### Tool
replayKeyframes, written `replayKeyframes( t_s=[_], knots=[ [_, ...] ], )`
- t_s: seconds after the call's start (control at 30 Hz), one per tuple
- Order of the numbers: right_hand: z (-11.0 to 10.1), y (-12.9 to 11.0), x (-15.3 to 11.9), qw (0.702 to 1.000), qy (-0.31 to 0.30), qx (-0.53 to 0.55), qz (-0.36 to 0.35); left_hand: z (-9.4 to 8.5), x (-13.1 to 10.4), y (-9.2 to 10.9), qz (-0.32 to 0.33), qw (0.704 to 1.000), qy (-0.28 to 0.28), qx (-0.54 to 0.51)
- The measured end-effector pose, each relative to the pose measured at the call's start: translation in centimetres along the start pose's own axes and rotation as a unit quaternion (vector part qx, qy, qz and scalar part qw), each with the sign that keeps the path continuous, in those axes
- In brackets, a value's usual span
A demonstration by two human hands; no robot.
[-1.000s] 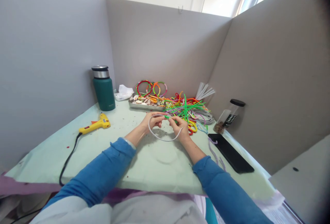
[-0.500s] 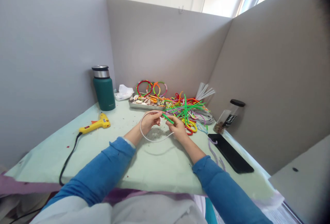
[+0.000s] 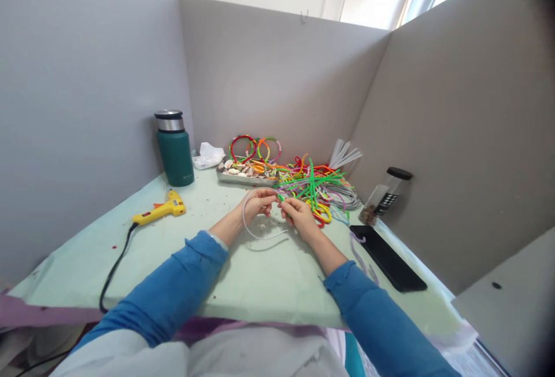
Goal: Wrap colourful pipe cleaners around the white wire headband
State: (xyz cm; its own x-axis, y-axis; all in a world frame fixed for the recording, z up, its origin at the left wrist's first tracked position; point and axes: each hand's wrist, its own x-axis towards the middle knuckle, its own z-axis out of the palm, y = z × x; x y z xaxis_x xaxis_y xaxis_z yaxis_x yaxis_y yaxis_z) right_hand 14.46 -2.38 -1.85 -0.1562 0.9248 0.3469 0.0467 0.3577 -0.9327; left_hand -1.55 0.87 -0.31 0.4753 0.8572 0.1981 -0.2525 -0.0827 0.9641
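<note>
My left hand pinches a thin white wire hoop near its upper end. The hoop curves down and round below my hands, with its other end loose above the table. In my right hand the fingers are closed on a short green pipe cleaner at the hoop's held end. Fingertips of both hands are close together there and hide part of the join. Just beyond them lies a tangled pile of coloured pipe cleaners.
A metal tray of shell-like pieces and finished coloured hoops stand behind. On the left are a yellow glue gun with a cord and a green bottle. To the right lie a black phone and a clear jar.
My right hand has shifted slightly left, and less of the green pipe cleaner shows. The white hoop has moved a little right, its loose end now clear of my right hand.
</note>
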Motion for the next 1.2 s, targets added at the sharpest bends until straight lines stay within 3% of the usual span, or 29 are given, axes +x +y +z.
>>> replayKeyframes(
  t_s=[0.3,0.57,0.8,1.2],
  knots=[
    [-0.21,0.10,-0.13,0.998,-0.042,0.041,0.012,-0.12,-0.04,-0.11,-0.004,0.999,-0.027,0.018],
    [-0.32,0.24,-0.11,0.993,-0.071,0.092,0.024,0.21,-0.48,0.57,-0.022,0.997,-0.070,-0.037],
    [-0.34,0.38,-0.08,0.990,-0.092,0.105,0.022,0.34,-0.53,0.46,-0.047,0.994,-0.064,-0.071],
    [-0.25,0.18,-0.21,0.998,-0.049,0.050,0.005,0.10,-0.39,0.45,-0.076,0.993,-0.040,-0.082]
  ],
)
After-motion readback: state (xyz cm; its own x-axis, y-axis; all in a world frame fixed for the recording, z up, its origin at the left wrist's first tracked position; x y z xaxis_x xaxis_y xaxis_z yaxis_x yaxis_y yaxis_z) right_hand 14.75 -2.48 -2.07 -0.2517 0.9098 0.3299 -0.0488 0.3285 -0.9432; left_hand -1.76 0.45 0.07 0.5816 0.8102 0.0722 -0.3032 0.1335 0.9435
